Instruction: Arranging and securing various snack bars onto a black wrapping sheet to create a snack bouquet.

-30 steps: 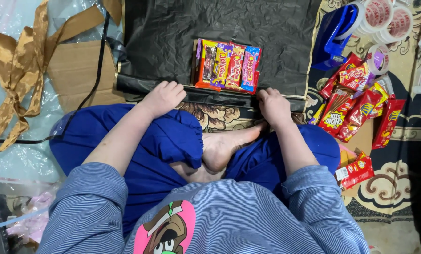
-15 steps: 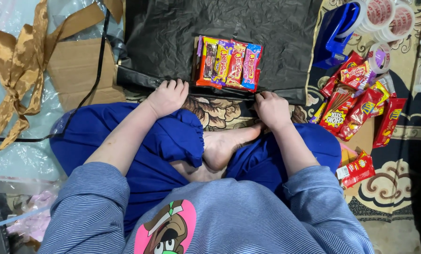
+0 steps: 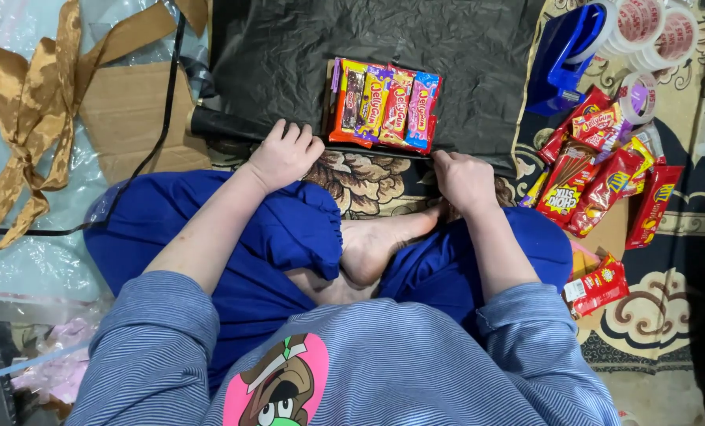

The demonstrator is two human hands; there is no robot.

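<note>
A black plastic bag [image 3: 305,55] lies flat in front of me, and a row of several colourful snack packets [image 3: 384,106] rests on its near part. My left hand [image 3: 284,154] grips the bag's near edge just left of the packets, fingers curled. On the right of the packets, my right hand [image 3: 464,180] holds the same edge with fingers closed. I sit cross-legged in blue trousers, a bare foot [image 3: 384,241] between my knees.
A pile of red snack packets [image 3: 601,170] lies at the right, one more red packet [image 3: 597,285] nearer me. A blue tape dispenser [image 3: 567,55] and tape rolls [image 3: 656,35] sit far right. Cardboard [image 3: 132,110] and a gold ribbon [image 3: 29,118] lie left on clear plastic.
Both hands have shifted slightly along the bag's near edge and closed more firmly on it. The packets have stayed in place.
</note>
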